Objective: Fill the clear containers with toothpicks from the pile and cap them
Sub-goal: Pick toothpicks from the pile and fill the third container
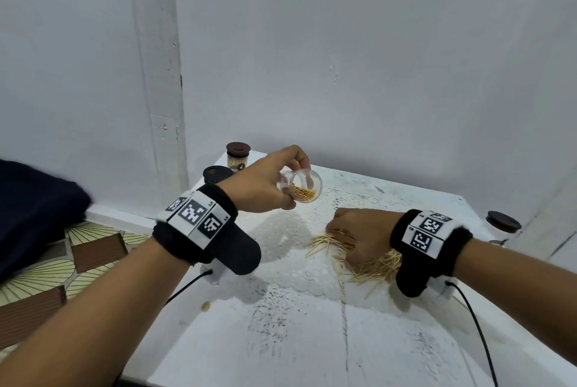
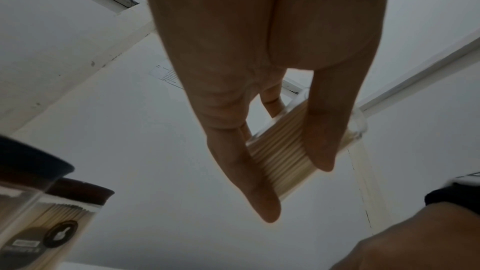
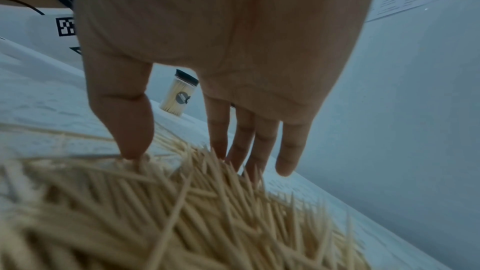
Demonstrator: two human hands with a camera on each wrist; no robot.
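Left hand (image 1: 265,182) holds a clear, uncapped jar (image 1: 304,186), part-filled with tan toothpicks, tilted above the table (image 1: 312,339). Right hand (image 1: 359,235), fingers spread, digs into the near-right pile (image 1: 371,264).

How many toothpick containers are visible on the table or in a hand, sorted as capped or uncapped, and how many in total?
Capped containers with dark lids: 3
Uncapped clear container, partly filled, held tilted in the left hand: 1
Total: 4
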